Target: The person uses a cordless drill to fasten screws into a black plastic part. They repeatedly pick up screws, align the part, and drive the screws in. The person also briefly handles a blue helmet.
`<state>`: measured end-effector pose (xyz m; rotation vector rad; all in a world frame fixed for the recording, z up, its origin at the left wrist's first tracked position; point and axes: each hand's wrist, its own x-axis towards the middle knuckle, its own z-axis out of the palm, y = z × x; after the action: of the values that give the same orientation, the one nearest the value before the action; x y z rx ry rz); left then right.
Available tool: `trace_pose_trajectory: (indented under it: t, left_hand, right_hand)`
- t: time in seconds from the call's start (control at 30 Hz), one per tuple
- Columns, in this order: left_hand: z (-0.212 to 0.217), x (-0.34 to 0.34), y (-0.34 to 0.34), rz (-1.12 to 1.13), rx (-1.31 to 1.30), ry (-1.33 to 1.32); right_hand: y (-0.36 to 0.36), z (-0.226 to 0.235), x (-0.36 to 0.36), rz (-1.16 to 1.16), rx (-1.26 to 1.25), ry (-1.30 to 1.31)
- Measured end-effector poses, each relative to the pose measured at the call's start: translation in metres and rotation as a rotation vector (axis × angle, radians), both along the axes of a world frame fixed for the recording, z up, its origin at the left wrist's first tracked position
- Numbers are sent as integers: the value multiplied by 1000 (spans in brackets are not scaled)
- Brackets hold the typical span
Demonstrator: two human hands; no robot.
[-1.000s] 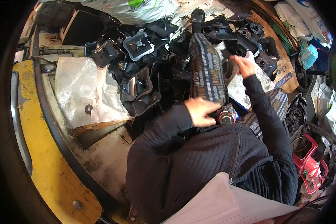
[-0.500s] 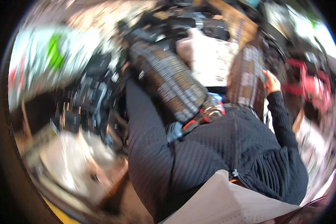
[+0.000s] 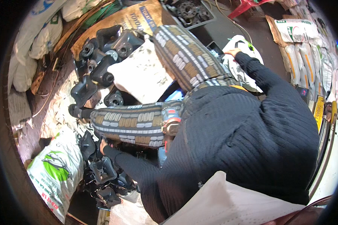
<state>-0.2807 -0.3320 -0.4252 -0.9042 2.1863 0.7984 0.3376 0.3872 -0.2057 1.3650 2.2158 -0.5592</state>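
Note:
My left hand (image 3: pixel 103 146) reaches down past my left leg to a pile of black plastic parts with flared, cup-like mouths (image 3: pixel 104 169). It is beside one black part (image 3: pixel 88 145); its fingers are too small and shaded to show whether they grip it. On the other side, my right hand (image 3: pixel 233 52) is beside my right thigh, fingers stretched out, over a white bag (image 3: pixel 244 62) and near a container of small dark pieces (image 3: pixel 215 49). Between my legs lies a white, dark-smudged sack (image 3: pixel 141 73). A power tool with a red-and-blue body (image 3: pixel 171 125) rests at my lap.
More black flared parts (image 3: pixel 101 71) are heaped beyond the sack. A grey crate of round black parts (image 3: pixel 191 15) stands at the far side. A white and green printed sack (image 3: pixel 60 168) is at the left, stacked bags (image 3: pixel 300 56) at the right. A cable (image 3: pixel 234 22) crosses the floor.
The view has swung round and become sharper. My left arm now shows, stretched to the black parts at the left. My right hand is now lower beside my thigh, at the white bag.

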Motion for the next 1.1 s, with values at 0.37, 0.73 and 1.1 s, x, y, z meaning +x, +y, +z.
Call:
trace_pose_trajectory:
  t: [0.37, 0.73, 1.1]
  left_hand:
    - [359, 70, 169, -524, -14, 1162]
    - [249, 213, 414, -1629, -273, 815]
    - [238, 212, 377, -1114, 248, 1048]
  right_hand:
    - [28, -63, -49, -547, 88, 433]
    - [102, -18, -199, -262, 302, 799]
    - [171, -43, -234, -192, 402, 355]
